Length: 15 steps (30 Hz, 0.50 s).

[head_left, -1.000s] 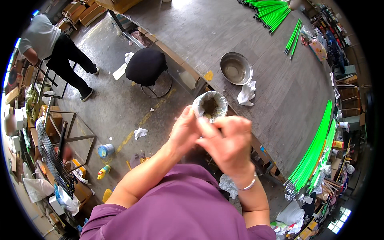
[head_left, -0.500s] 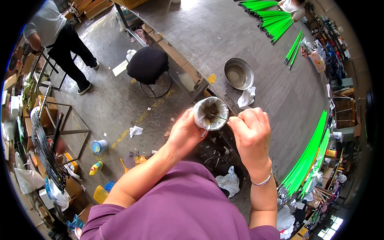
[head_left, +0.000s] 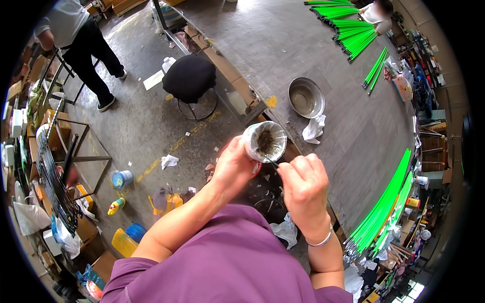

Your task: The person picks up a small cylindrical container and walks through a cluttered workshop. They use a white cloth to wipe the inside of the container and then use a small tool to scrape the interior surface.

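Just above my chest, my left hand (head_left: pixel 233 164) is wrapped round a whitish cup (head_left: pixel 249 144) with a crinkled clear lining. Dark brownish stuff lies inside the cup, whose mouth is tilted toward me. My right hand (head_left: pixel 304 188), a bracelet on its wrist, is closed in a pinch on a thin dark stick (head_left: pixel 273 162). That stick reaches to the cup's near right rim; its far tip is hard to make out. Beyond the cup, a round metal basin (head_left: pixel 320 102) stands on the grey table (head_left: pixel 353 136), beside a crumpled white cloth (head_left: pixel 314 129).
Bundles of green rods (head_left: pixel 381 202) lie at the table's right edge, others (head_left: pixel 353 38) at the far end by a person (head_left: pixel 376 14). A black-covered stool (head_left: pixel 189 78), a blue tub (head_left: pixel 122 179) and black rods (head_left: pixel 53 177) are left. Another person (head_left: pixel 91 55) stands far left.
My right hand has moved left and toward me, taking the stick from inside the cup to its near right rim. The left hand still holds the cup. The whole view has shifted slightly.
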### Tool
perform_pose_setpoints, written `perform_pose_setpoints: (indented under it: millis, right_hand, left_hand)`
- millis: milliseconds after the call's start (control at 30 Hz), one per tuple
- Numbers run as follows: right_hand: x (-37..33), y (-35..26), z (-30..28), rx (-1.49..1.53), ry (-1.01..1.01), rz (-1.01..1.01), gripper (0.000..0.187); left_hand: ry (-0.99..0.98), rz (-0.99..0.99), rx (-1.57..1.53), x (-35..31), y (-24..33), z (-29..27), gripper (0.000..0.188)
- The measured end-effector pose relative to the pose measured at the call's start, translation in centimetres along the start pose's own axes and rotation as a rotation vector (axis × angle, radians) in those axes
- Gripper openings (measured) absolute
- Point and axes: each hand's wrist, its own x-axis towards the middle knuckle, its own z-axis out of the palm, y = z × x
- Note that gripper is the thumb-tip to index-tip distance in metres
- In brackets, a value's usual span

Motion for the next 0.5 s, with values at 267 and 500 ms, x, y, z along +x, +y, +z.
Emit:
perform_pose_setpoints:
  millis: [267,500]
  right_hand:
    - [0.7,0.3,1.0,0.022,0.005,0.006,0.011]
    - [0.7,0.7,1.3,0.004,0.075,0.034,0.009]
  left_hand:
    - [-0.037,-0.004,0.009,-0.5,-0.3,0.2,0.021]
    - [-0.040,-0.036,-0.034,-0.9,-0.3,0.5,0.017]
